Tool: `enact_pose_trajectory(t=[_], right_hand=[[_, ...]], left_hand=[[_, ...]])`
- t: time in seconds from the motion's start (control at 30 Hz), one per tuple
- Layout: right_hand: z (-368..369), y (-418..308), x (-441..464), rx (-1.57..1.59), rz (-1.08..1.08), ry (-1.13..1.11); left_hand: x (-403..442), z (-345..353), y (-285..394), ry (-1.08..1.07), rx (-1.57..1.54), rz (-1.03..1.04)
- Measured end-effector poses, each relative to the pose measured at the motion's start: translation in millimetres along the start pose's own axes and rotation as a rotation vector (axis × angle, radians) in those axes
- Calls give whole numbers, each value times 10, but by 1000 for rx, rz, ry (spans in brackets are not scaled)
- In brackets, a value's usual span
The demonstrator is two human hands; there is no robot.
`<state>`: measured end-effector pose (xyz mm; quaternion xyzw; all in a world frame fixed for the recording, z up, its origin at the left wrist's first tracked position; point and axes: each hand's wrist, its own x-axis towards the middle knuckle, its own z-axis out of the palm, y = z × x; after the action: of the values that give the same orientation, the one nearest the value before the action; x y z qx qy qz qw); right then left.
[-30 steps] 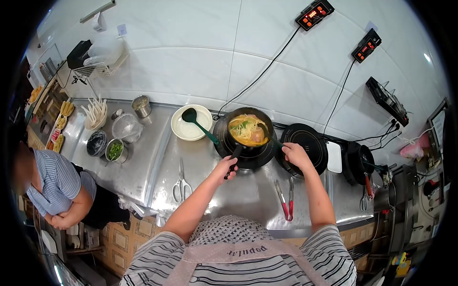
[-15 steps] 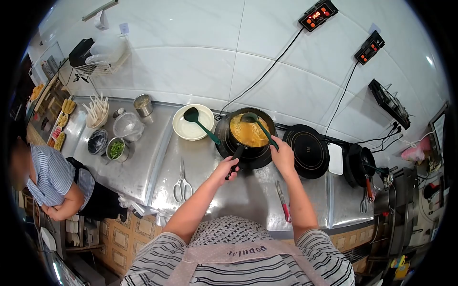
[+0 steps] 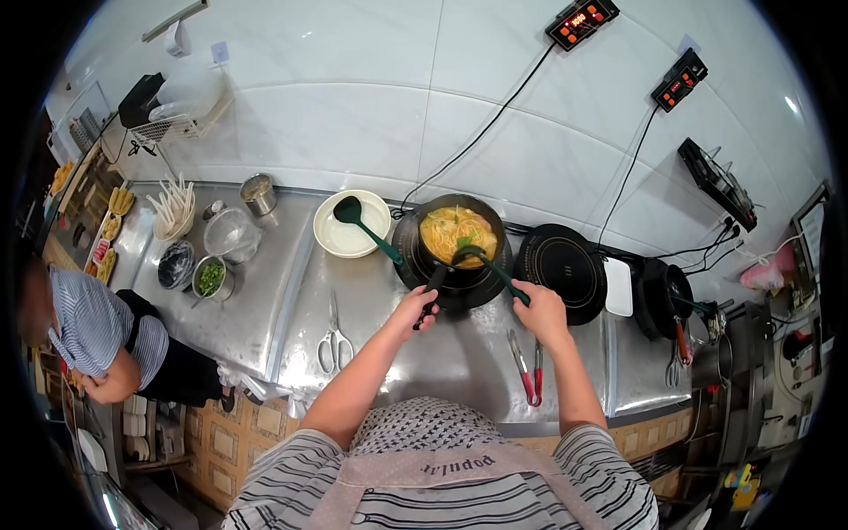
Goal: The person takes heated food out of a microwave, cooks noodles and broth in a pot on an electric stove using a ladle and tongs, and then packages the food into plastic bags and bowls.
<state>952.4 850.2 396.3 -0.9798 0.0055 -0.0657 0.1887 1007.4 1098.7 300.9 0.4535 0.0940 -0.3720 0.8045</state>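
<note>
My left hand (image 3: 412, 311) is closed around the black handle of a dark pan (image 3: 497, 221), which stands on a round black induction hob (image 3: 473, 294). Noodles in orange broth (image 3: 452, 231) fill the pan. In my right hand (image 3: 542, 311) is the handle of a dark green ladle (image 3: 496, 273); its head lies at the near right edge of the noodles. Left of the pan, a second dark green utensil (image 3: 349, 211) rests across a white bowl (image 3: 326, 240). Red-handled tongs (image 3: 528, 378) lie below my right hand, and scissors (image 3: 334, 340) lie left of my left forearm.
A second round hob (image 3: 565, 278) and a white tray (image 3: 618, 287) sit to the right, with black pans (image 3: 655, 305) beyond. Leftward are a tin of chopped greens (image 3: 212, 278), a plastic-lined container (image 3: 233, 234) and a chopstick holder (image 3: 173, 221). Another person (image 3: 106, 327) stands at far left.
My right hand has moved slightly right and down, drawing the ladle head from the pan's far middle to its near right edge. More of the noodles and tongs shows. My left hand keeps the handle.
</note>
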Motion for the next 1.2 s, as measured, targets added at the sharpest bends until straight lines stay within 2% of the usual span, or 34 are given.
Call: enact_pose_trajectory(t=[0.03, 0.27, 0.47, 0.6, 0.83, 0.87, 0.97, 1.0, 1.1, 1.17, 1.2], right_hand=[[19, -35, 28, -8, -1, -43], [427, -196, 369, -19, -171, 27], [758, 82, 587, -215, -188, 159], [535, 138, 537, -397, -169, 59], [-153, -8, 654, -351, -276, -240], [-209, -21, 699, -290, -273, -276], [-323, -71, 857, 10, -78, -593], [-329, -83, 852, 275, 155, -688], [-44, 162, 876, 804, 538, -747], [182, 399, 821, 1281, 733, -753], [207, 458, 778, 1380, 737, -772]], left_hand=[[12, -14, -12, -5, -4, 1], [-10, -2, 7, 10, 28, 1], [9, -16, -16, 2, 13, 7], [4, -23, -5, 9, 19, 12], [-2, -12, -1, 14, 28, 2], [-1, -13, -2, 13, 29, 3], [6, -22, -5, 11, 28, 9], [6, -22, -7, 13, 25, 9], [-3, -8, -3, 10, 20, 6], [-10, -13, 7, 11, 23, 5], [-11, -11, 9, 15, 26, 5]])
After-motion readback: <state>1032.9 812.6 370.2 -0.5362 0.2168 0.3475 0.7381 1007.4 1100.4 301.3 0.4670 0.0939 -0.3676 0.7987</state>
